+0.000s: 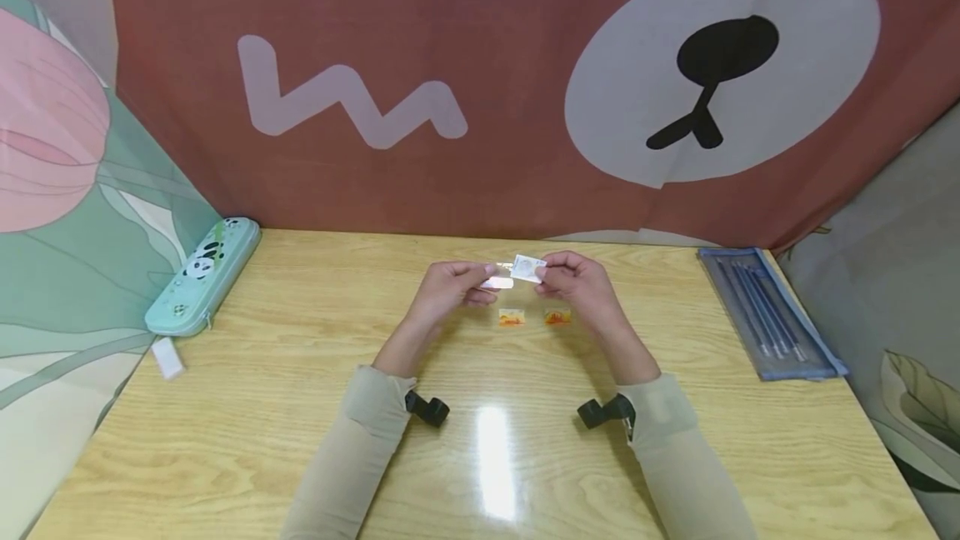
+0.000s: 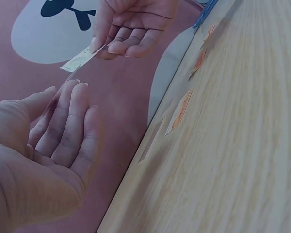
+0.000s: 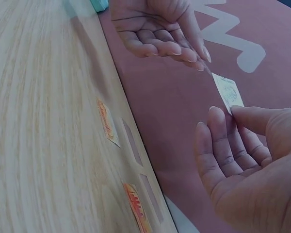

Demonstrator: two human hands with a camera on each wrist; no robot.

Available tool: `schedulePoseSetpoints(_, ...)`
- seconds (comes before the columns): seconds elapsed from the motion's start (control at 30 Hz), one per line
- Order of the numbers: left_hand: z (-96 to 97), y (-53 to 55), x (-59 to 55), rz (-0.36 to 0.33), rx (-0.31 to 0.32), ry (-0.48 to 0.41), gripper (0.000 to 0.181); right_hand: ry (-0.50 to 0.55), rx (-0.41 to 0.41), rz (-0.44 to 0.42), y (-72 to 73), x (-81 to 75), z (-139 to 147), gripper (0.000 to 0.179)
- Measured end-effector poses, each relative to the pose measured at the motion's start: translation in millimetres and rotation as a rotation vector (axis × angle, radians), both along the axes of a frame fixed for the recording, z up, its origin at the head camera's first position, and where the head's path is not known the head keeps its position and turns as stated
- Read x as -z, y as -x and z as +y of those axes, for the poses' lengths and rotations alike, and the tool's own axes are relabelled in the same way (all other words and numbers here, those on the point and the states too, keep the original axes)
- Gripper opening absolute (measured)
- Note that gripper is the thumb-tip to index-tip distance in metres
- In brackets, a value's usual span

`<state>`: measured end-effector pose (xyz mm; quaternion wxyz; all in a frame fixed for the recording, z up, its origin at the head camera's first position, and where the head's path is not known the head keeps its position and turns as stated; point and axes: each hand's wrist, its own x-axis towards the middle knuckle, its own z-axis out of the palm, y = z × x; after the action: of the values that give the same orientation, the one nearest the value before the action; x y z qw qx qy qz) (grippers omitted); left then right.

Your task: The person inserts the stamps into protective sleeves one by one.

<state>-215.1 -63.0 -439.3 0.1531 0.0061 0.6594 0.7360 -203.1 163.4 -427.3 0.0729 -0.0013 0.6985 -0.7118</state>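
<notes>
Over the far middle of the table, my left hand [image 1: 450,286] and right hand [image 1: 587,286] face each other, fingertips close together. The right thumb and fingers pinch a small white printed card [image 1: 527,267], with a greyish round print on it in the right wrist view. Between its thumb and fingers the left hand holds a thin, shiny flat piece [image 1: 498,282]. It meets the card's edge in the wrist views; I cannot tell what it is. Below the hands, two small orange-and-yellow cards [image 1: 512,317] [image 1: 557,317] lie side by side on the table.
A mint panda pencil case [image 1: 201,277] lies at the table's left edge, with a white eraser-like block [image 1: 167,357] by it. On the right is a blue-edged clear pouch [image 1: 771,313] holding several long thin items. A brown printed cloth [image 1: 517,182] hangs behind the table.
</notes>
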Motion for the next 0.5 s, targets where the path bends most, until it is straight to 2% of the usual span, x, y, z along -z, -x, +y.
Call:
schedulePoseSetpoints(0.3,3.0,0.6,0.3,0.015,-0.043,-0.028,0.027,-0.011,-0.002,-0.003,-0.3,0.1,-0.2,0.022)
schedulePoseSetpoints(0.5,3.6,-1.0,-2.2,0.03,-0.036,-0.008,0.028,-0.022,0.021,-0.014,-0.3,-0.6,0.5,0.024)
